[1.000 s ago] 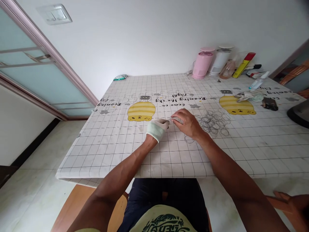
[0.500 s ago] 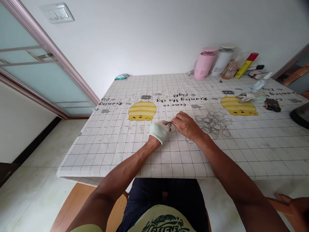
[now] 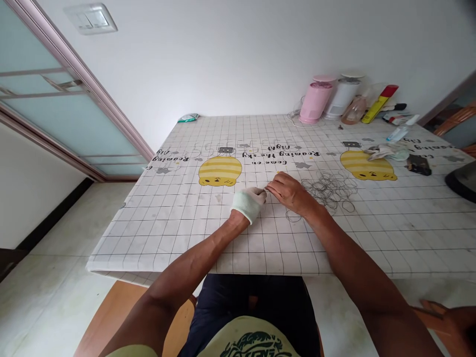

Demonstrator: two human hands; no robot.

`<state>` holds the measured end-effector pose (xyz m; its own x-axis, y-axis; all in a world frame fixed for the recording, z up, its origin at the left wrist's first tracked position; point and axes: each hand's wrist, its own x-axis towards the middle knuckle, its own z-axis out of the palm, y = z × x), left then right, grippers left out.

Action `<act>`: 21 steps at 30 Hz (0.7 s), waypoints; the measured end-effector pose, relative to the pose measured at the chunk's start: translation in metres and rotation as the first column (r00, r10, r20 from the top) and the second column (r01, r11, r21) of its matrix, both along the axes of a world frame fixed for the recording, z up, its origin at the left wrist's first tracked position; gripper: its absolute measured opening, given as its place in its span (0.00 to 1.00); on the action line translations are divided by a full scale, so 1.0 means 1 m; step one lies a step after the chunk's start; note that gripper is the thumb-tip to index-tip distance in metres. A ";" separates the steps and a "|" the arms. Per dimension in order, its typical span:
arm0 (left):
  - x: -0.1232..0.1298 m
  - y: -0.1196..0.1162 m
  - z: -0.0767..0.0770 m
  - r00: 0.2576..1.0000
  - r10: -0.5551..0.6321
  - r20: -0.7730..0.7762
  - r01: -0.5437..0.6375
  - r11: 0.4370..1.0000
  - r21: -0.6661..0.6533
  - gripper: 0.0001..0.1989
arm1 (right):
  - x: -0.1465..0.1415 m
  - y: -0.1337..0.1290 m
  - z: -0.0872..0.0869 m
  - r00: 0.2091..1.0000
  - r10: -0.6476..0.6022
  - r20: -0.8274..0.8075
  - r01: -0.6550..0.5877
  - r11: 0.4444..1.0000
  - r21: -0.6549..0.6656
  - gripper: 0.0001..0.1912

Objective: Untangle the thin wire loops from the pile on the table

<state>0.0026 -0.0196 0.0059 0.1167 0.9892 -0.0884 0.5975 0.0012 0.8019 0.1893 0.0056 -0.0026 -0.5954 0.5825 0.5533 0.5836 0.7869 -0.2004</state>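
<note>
My left hand point(image 3: 250, 202), in a pale glove, is closed in a pinch near the middle of the table. My bare right hand point(image 3: 287, 191) is pinched shut just beside it, fingertips almost meeting the left ones. Between the fingertips is a bit of thin dark wire, small and partly hidden by the fingers. Right of my right hand lies a tangled pile of thin wire loops point(image 3: 330, 192). One loose wire loop point(image 3: 293, 216) sits below my right wrist.
The table has a checked cloth point(image 3: 148, 238). At the back right stand a pink cylinder device point(image 3: 315, 101), a white one point(image 3: 338, 99), a yellow can with a red cap point(image 3: 379, 105) and a clear bottle point(image 3: 402, 129). A crumpled glove point(image 3: 388, 151) and a black object point(image 3: 418, 165) lie nearer.
Both hands have barely moved; my fingertips have shifted very slightly right and stay pinched together. The pile of loops looks the same.
</note>
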 end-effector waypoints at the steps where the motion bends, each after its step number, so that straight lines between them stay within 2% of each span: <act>1: 0.000 0.000 -0.001 1.000 -0.007 -0.002 0.007 1.000 0.009 0.16 | 0.000 0.000 0.000 1.000 0.001 0.011 -0.001 1.000 0.013 0.17; 4: 0.001 0.001 -0.006 0.999 -0.039 -0.037 0.040 0.999 0.024 0.16 | -0.001 0.001 -0.001 0.999 0.014 0.035 -0.016 0.999 0.038 0.18; 7: 0.004 0.002 -0.008 0.996 -0.056 -0.063 0.056 0.998 0.003 0.15 | 0.000 0.003 0.000 0.998 0.045 0.033 -0.045 0.999 0.009 0.19; 10: 0.005 0.001 -0.004 0.998 -0.051 -0.031 0.050 0.999 -0.009 0.15 | 0.003 0.004 0.004 0.996 0.057 -0.069 -0.062 0.995 -0.082 0.15; 12: 0.005 0.001 0.000 0.999 -0.033 0.018 0.034 0.999 -0.007 0.16 | 0.007 0.004 0.007 0.982 0.019 -0.185 -0.056 0.978 -0.198 0.12; 14: 0.003 0.002 0.002 0.998 0.002 0.060 -0.001 1.000 -0.004 0.16 | 0.011 0.003 0.011 0.951 -0.071 -0.299 -0.039 0.937 -0.347 0.16; 16: 0.000 0.004 0.002 0.996 0.036 0.078 -0.036 0.999 -0.003 0.17 | 0.014 0.003 0.014 0.889 -0.184 -0.419 -0.050 0.871 -0.488 0.20; 19: -0.003 0.007 0.001 0.995 0.052 0.085 -0.052 0.999 0.002 0.17 | 0.016 0.003 0.015 0.757 -0.294 -0.583 -0.177 0.767 -0.617 0.25; 21: -0.003 0.007 0.002 0.994 0.053 0.093 -0.055 0.998 0.014 0.17 | 0.015 0.004 0.015 0.714 -0.319 -0.623 -0.277 0.689 -0.670 0.25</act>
